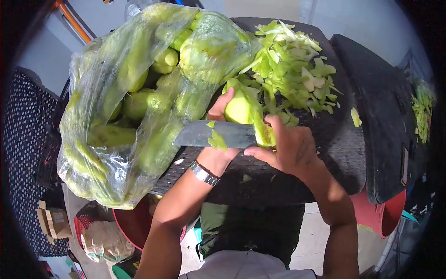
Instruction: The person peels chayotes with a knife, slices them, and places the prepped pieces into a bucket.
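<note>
My left hand [219, 157] is closed around a pale green, partly cut fruit or vegetable [239, 106], its thumb showing on the left side. Its exact kind I cannot make out. My right hand [297, 148] grips a wide-bladed knife [193, 135], whose handle is hidden by the fingers. The blade points left, across the near side of the green piece, and scraps of green peel cling to it. A strip of peel [264, 132] lies against the right fingers. Just beyond, a heap of green and whitish peelings [292, 69] covers part of the dark ridged board [337, 135].
A large clear plastic bag [104, 158] full of green produce fills the left side. To the right stands a black panel [371, 93]. A red bucket [392, 214] sits below it, and another red container [127, 223] is below the bag. One loose peel [356, 117] lies near the board's right edge.
</note>
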`<state>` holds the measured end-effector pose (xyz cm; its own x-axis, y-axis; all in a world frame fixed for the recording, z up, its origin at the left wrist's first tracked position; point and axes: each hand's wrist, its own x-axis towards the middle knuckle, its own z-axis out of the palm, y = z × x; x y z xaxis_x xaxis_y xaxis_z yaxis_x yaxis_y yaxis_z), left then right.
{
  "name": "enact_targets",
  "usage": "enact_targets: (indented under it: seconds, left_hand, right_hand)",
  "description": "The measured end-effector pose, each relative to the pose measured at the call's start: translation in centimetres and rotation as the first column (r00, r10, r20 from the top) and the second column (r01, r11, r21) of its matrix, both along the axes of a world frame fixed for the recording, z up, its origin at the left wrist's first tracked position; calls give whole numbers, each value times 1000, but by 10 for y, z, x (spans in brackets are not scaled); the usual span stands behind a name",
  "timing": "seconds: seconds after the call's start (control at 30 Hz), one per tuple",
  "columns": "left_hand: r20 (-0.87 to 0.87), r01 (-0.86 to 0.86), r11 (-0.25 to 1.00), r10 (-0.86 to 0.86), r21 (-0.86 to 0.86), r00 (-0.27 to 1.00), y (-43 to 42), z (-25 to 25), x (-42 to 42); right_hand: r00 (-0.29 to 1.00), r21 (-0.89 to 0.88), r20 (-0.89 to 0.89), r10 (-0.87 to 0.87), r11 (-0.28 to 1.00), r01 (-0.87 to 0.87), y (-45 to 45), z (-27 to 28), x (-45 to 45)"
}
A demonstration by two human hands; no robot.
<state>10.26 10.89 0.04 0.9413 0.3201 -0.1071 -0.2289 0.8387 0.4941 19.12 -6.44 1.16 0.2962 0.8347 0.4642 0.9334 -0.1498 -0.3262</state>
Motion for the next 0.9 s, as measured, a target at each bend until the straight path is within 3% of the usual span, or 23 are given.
enact_targets:
  seconds: [0.17,0.3,0.4,0.43,0.47,0.57,0.63,0.7,0.73,0.9]
  left_hand:
    - [6,-19,998,20,-60,1000,-3,0,2]
    - [-83,-89,995,92,42,992,1,-2,1]
    - [-139,-190,980,197,60,971,-6,1,1]
    - [-170,-117,990,129,83,977,-6,9,-2]
    - [-202,-38,994,59,104,978,-4,15,-4]
    - [-142,-28,996,40,87,989,-9,21,-4]
    - [-128,-146,989,148,29,981,-8,3,5]
    - [-44,-177,982,180,72,983,-11,-6,2]
    - [-27,-44,999,45,24,999,-4,-4,3]
    - [7,24,1000,-24,15,1000,-2,1,4]
  right_hand:
    - [999,-2,37,-15,1000,15,1,-2,0]
    - [997,-70,65,-40,997,44,-1,7,2]
    - [971,-36,-80,-226,974,224,-2,-1,27]
    - [945,-50,-28,-327,944,325,-5,5,37]
    - [941,-15,-112,-318,948,318,-8,4,44]
    - [917,25,-307,-253,962,273,-9,4,49]
    - [901,-40,-387,-197,980,197,-8,14,30]
    - [954,-43,-289,-74,997,64,-8,17,19]
    - [970,-49,-241,-11,999,0,-8,17,16]
    - [993,17,-110,48,999,-46,-8,11,19]
